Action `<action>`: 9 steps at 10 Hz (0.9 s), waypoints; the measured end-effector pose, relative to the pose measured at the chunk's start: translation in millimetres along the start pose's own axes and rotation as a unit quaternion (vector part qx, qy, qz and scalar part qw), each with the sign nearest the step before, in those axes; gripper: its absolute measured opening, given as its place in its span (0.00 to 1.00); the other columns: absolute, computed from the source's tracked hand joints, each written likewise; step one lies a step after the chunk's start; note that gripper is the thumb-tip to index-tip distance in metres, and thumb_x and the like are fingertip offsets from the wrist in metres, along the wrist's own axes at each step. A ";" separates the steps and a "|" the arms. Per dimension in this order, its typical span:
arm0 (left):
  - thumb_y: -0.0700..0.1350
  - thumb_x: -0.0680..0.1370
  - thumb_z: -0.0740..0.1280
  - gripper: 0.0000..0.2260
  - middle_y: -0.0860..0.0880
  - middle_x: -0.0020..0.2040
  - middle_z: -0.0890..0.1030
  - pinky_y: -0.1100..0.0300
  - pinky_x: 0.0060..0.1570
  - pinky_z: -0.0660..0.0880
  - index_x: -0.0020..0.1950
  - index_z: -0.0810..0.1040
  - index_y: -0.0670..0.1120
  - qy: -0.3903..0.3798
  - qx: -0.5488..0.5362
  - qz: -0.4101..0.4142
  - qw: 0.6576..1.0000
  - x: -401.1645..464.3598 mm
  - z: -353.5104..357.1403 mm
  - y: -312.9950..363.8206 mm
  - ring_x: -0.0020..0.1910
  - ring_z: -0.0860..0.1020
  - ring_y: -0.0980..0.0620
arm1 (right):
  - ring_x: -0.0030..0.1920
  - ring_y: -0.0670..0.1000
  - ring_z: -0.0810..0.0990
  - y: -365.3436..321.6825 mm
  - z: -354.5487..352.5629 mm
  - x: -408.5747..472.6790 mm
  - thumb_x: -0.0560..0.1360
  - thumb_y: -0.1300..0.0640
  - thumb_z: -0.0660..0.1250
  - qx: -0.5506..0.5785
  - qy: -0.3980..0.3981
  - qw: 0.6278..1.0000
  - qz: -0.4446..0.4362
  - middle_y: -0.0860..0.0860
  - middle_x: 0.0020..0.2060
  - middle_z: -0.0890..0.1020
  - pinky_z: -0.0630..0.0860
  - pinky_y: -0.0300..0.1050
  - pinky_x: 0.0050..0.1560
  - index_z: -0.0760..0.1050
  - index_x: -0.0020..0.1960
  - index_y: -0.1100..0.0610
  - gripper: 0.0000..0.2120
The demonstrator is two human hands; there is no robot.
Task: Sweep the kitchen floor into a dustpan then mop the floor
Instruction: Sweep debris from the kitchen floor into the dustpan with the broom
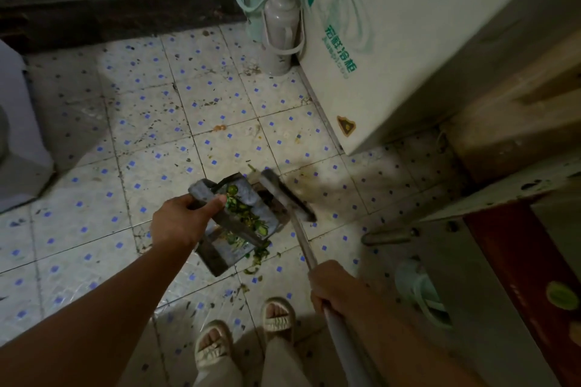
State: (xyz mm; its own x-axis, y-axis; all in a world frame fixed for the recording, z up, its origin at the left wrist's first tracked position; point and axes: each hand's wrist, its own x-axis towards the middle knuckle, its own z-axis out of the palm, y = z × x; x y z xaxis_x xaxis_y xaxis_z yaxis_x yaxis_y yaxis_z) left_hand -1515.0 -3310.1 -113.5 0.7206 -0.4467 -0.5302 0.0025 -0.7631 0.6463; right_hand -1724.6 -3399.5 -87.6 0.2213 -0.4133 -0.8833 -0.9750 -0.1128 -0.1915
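1. Keep the left hand [176, 223] clamped on the rim of the grey, flat metal dustpan [234, 223], fingers curled round its near edge, lip pressed to the blue-dotted tiled floor [157, 122].
2. With the right hand [333, 287] wrapped round its pale pole, draw the dark-bristled broom [287, 195] in short strokes toward the pan.
3. Gather the green vegetable scraps [256, 258] spilled beside the lip (some already lie inside).

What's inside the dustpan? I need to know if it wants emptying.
The dustpan holds green vegetable scraps; a few lie on the floor beside it. The left hand covers its near corner.
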 end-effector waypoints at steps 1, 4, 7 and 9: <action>0.61 0.71 0.69 0.18 0.46 0.42 0.84 0.48 0.51 0.78 0.48 0.82 0.47 0.007 0.008 -0.004 1.000 -13.8 -10.7 -3.0 0.43 0.81 0.46 | 0.14 0.35 0.69 5.3 8.5 -15.3 0.80 0.64 0.56 -0.118 -0.005 0.992 -0.053 0.64 0.64 0.73 0.66 0.27 0.19 0.67 0.68 0.69 0.18; 0.63 0.69 0.69 0.15 0.48 0.39 0.83 0.47 0.49 0.79 0.39 0.79 0.52 -0.003 0.000 -0.020 1.000 -17.7 -33.4 -31.1 0.41 0.82 0.47 | 0.62 0.53 0.76 -2.3 -2.2 -25.7 0.77 0.60 0.61 -0.381 -0.042 0.923 -0.038 0.58 0.63 0.75 0.72 0.44 0.61 0.72 0.50 0.65 0.08; 0.66 0.67 0.70 0.20 0.48 0.40 0.84 0.47 0.51 0.79 0.43 0.82 0.50 -0.003 -0.020 -0.036 0.999 -9.9 -47.8 -62.1 0.43 0.82 0.46 | 0.64 0.55 0.74 -37.9 39.8 -11.5 0.80 0.59 0.58 -0.370 -0.054 0.925 -0.072 0.59 0.64 0.74 0.68 0.45 0.64 0.69 0.66 0.66 0.17; 0.67 0.66 0.70 0.20 0.47 0.41 0.84 0.48 0.50 0.79 0.42 0.81 0.51 0.008 -0.021 -0.051 0.998 -8.5 -70.5 -58.8 0.43 0.82 0.45 | 0.48 0.56 0.78 -64.6 59.2 -35.0 0.77 0.59 0.63 -0.405 -0.105 0.903 -0.098 0.54 0.33 0.68 0.72 0.45 0.61 0.60 0.34 0.59 0.16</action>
State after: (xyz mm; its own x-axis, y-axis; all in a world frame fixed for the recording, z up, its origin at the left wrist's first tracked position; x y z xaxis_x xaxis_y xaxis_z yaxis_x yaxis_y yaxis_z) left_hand -1472.4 -3228.5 -108.3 0.7256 -0.3600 -0.5864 0.1061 -0.7835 0.6123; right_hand -1670.6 -3324.3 -69.6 0.2956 -0.1432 -0.9445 -0.5642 -0.8240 -0.0516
